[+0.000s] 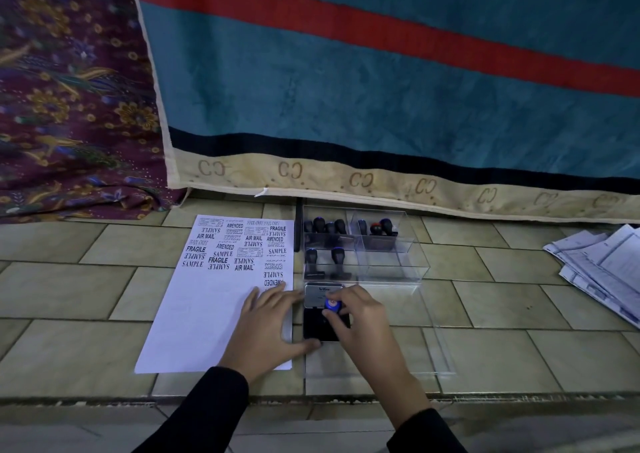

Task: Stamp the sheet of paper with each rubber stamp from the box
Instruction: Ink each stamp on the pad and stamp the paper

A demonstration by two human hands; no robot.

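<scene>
A blue-topped stamp (333, 305) is pinched by the fingers of the right hand (363, 317) and set on the black ink pad (313, 326), just right of the sheet of paper (194, 314) on the tiled floor (69, 279). The left hand (266, 321) is laid flat on the sheet's lower right part, fingers spread. Other stamps (329, 227) are stood in the clear box (408, 258) beyond the pad.

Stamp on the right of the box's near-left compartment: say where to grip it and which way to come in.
Pinch the stamp by its rounded black handle, coming straight down from above. It stands upright on its flat base, and the walls of the clear box close off the sides; a second stamp stands left of it, so place fingers front and back.
</scene>
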